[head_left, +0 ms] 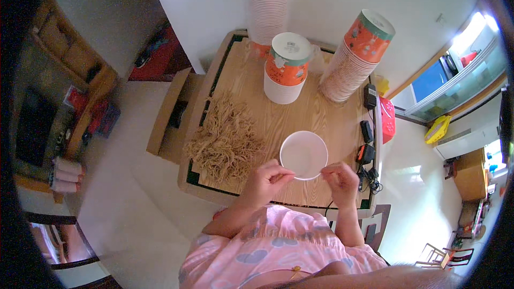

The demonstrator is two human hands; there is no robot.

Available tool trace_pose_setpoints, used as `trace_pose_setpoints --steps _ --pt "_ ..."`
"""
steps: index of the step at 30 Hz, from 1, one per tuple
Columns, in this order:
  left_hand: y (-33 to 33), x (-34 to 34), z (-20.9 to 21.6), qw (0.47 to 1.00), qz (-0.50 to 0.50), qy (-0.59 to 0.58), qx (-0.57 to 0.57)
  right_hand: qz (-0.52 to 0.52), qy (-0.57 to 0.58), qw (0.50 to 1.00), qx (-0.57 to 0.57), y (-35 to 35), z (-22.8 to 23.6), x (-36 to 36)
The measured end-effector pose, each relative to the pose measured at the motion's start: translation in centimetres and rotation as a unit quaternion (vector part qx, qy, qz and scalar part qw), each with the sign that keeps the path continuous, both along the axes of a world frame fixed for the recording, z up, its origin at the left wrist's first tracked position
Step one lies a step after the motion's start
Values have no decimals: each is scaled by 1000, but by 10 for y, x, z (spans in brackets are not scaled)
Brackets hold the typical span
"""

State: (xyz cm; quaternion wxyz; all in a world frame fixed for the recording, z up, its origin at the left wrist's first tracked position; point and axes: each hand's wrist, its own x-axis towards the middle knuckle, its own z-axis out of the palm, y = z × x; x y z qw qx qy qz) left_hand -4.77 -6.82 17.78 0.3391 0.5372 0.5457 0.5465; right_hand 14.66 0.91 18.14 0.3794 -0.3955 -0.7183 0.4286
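Note:
A white paper tub stands on the table right in front of me, its open mouth facing up. My left hand pinches the near left part of its rim between thumb and fingers. On the near right part of the same rim, my right hand is closed in a similar pinch. Whether a thin strand also lies in the fingers is too small to tell. Left of the tub, close to my left hand, spreads a loose heap of tan twine strands.
Beyond the tub, a short upside-down stack of orange, green and white tubs stands on the wooden table. A taller stack leans at the right, another stack rises behind. Black adapters and cables line the right edge. An opened cardboard box sits left.

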Motion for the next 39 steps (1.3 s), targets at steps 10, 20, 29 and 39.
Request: trace_pose_setpoints --steps 10,20,29,39 --pt "-24 -2 17 997 19 74 -28 172 -16 984 52 -17 16 -25" --pt "-12 20 -17 991 -59 -99 -73 129 -38 988 73 -18 11 -23" --pt "-5 27 -28 995 -4 -102 -15 110 -45 990 75 -18 3 -22" --pt "0 30 -35 998 18 -57 3 108 -102 989 16 -18 -17 -22"
